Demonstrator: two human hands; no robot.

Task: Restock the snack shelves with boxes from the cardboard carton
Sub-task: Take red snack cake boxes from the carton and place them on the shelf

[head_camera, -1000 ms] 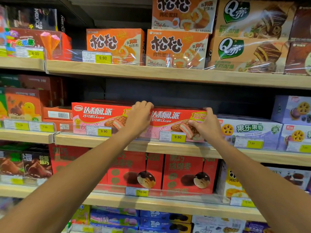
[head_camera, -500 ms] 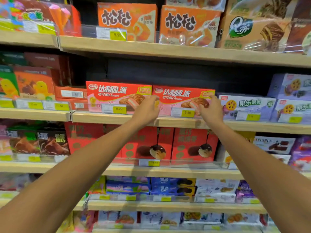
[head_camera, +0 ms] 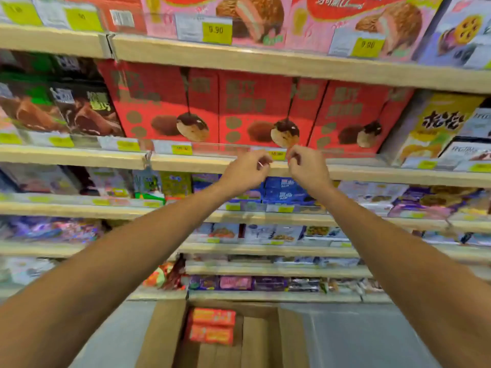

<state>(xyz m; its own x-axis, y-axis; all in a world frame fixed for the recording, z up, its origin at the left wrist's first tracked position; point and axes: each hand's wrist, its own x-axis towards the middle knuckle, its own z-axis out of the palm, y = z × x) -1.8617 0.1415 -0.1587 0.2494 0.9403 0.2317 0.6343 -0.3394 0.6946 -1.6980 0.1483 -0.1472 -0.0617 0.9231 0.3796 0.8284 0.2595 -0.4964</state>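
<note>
Head view, blurred: the left hand (head_camera: 247,168) and right hand (head_camera: 305,166) hang loosely curled and empty, close together before a wooden shelf edge (head_camera: 372,172). Below, on the grey floor (head_camera: 358,335), the open cardboard carton (head_camera: 162,335) holds red boxes (head_camera: 211,325).

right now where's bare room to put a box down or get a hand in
Free: inside the cardboard carton, right of the two red boxes, and the grey floor on both sides of it. Crowded: the tall red boxes stand side by side with no gap, and the lower shelves look full, though blurred.
</note>
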